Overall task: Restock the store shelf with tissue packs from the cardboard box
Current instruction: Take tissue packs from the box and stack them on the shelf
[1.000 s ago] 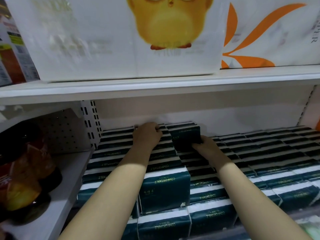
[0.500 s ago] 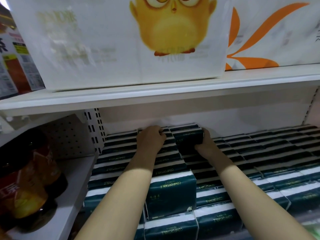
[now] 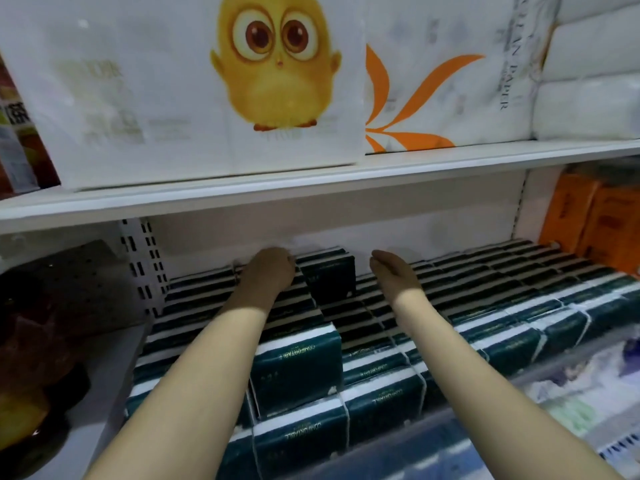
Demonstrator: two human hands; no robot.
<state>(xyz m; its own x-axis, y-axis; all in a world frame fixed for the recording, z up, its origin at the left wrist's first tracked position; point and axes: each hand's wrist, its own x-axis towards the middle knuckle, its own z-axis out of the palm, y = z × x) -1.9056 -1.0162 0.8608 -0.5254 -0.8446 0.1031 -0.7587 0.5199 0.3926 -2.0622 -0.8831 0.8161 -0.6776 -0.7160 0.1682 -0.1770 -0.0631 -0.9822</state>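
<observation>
Dark green tissue packs with white bands point(image 3: 512, 306) fill the lower shelf in rows. A second layer of packs runs down the middle; its nearest pack point(image 3: 298, 372) stands upright and its far pack point(image 3: 330, 275) sits at the back wall. My left hand point(image 3: 272, 268) rests curled on the packs just left of that far pack, touching the stack; whether it grips anything is hidden. My right hand point(image 3: 389, 268) hovers to the right of the far pack, apart from it, fingers loose and holding nothing. The cardboard box is out of sight.
The white upper shelf board point(image 3: 311, 188) hangs low over the packs and carries a big white pack with a yellow owl point(image 3: 273, 67). Orange packs point(image 3: 599, 220) stand at the right end. A perforated divider point(image 3: 86, 271) and bagged goods point(image 3: 31, 375) lie left.
My right hand has let go of the far dark pack and drawn to the right of it. The left hand stays on the stack. The view has tilted upward.
</observation>
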